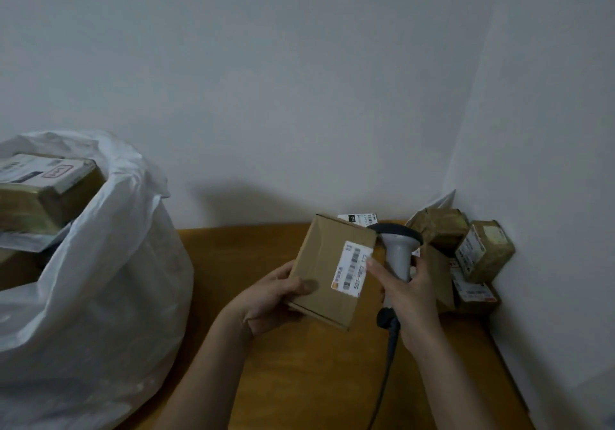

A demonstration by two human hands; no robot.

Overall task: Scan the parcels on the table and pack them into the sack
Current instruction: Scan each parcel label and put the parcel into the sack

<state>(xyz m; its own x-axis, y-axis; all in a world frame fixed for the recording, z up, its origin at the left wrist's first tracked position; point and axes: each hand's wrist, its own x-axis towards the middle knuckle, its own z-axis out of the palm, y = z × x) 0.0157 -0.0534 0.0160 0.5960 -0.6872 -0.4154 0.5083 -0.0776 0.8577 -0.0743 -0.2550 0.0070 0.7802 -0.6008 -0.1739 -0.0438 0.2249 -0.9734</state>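
Left hand [276,291] has its grip round the flat cardboard parcel [331,271], held above the counter [266,363], label [353,268] up. Right hand [411,291] is grasping the scanner [397,250], touching the parcel's right edge, head beyond the label. The sack [100,280] lies well left, nearer the left hand.

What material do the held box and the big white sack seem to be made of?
Box: brown cardboard, matte, judging by its folded flap edges and paper label. Sack: probably thin plastic or woven plastic film, slightly glossy, crumpled and translucent.
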